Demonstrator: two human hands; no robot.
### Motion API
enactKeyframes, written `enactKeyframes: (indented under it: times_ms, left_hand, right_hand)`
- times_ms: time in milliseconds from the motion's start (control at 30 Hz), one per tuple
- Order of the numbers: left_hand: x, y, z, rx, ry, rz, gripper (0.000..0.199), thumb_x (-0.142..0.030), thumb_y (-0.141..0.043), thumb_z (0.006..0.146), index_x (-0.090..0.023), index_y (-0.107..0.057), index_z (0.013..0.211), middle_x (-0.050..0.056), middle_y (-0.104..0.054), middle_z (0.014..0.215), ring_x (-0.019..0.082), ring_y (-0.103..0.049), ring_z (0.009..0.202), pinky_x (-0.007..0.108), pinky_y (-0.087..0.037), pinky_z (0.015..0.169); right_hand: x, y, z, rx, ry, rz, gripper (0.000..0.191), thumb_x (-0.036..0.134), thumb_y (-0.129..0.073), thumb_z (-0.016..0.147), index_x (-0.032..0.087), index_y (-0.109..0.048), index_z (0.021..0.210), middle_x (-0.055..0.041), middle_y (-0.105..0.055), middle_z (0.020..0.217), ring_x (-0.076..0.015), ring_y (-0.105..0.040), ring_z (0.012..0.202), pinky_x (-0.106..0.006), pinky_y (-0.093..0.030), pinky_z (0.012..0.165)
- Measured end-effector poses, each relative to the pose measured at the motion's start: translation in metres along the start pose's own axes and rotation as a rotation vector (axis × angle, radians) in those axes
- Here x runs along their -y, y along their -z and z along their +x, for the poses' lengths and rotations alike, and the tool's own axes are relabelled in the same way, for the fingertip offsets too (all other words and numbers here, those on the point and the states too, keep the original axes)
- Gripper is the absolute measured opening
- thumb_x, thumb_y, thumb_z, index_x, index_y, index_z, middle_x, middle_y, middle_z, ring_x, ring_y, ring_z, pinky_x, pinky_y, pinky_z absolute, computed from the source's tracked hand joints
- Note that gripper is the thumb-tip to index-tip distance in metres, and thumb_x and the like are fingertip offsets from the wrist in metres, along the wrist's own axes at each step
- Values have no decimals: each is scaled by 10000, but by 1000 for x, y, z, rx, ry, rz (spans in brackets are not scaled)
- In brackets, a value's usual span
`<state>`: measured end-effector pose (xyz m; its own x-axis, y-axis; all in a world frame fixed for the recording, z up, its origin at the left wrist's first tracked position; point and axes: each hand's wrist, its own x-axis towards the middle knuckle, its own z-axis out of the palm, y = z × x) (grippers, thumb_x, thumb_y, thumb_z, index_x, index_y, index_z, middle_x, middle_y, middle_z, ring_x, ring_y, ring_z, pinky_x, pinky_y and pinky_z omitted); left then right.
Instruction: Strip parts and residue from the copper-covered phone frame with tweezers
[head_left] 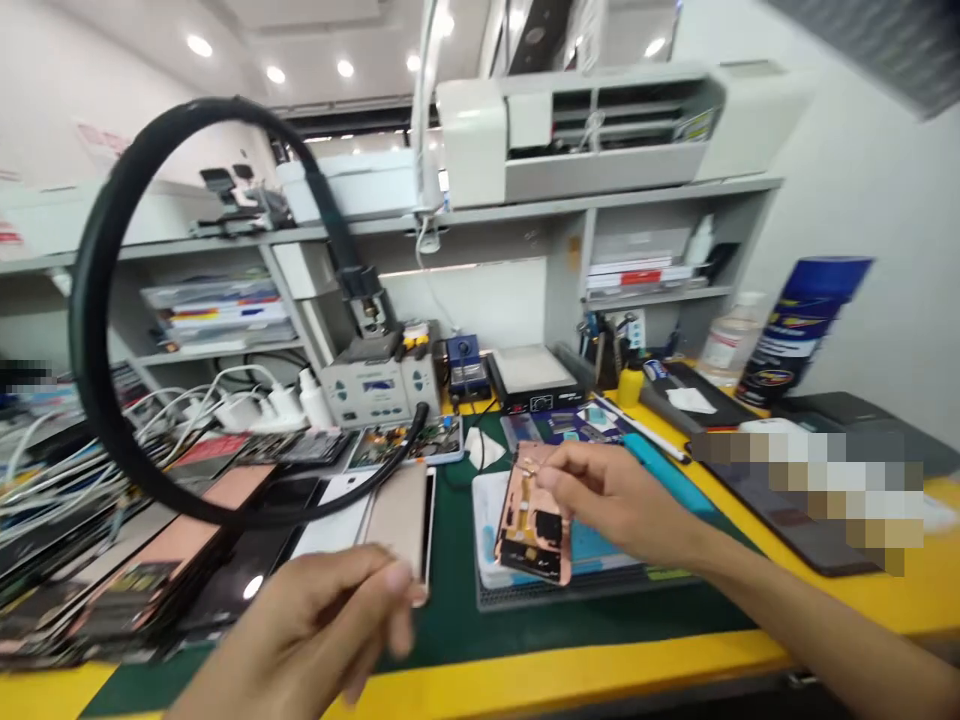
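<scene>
A copper-coloured phone back panel (531,520) with black parts and a flex cable is tilted over a white and blue tray (487,500). My right hand (600,490) is at its upper right edge, thumb and fingers pinched on the panel. My left hand (345,620) hovers near the front of the mat, slightly blurred, its fingers curled and thumb against the index finger. Whether it holds something small cannot be made out. Just behind it lies a gold phone panel (397,510) beside a white one.
A thick black hose (90,300) loops over the left side above stacked phone parts (142,590). Behind stand a grey rework station (375,390) and a flat heating plate (532,370). A blue spray can (795,330) and bottle (731,340) stand right.
</scene>
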<state>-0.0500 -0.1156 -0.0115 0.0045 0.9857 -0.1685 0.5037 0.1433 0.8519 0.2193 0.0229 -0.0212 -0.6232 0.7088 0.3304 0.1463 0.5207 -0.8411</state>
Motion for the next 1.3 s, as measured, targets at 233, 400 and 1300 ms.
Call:
enactKeyframes:
  times_ms: [233,400,1300]
  left_hand:
    - [-57,-52,92,-19,-136,-167,530,-627,-712,739,-208,-656,1058,-71,-494,480,78,-314,343,204,-236,323]
    - [-62,-64,98,-66,-204,-238,425,-598,-715,756,-195,-695,889,-82,-438,422,60,-280,348,197,-196,335]
    - [-67,-55,82,-115,-21,-685,346,-438,-802,731,-133,-748,885,41,-699,713,45,-395,408,116,-274,289]
  right_hand:
    - [-12,6,-6,-110,105,-103,220,327,-494,1009,177,-599,886,-4,-615,718,-126,-547,595,-220,-439,519]
    - [-19,7,-8,-225,348,-389,146,248,-500,993,183,-631,996,-63,-690,884,-170,-636,765,-274,-504,691]
    - [-25,11,-6,-375,699,-825,86,154,-570,962,106,-607,1024,-58,-716,896,-195,-669,856,-303,-454,637]
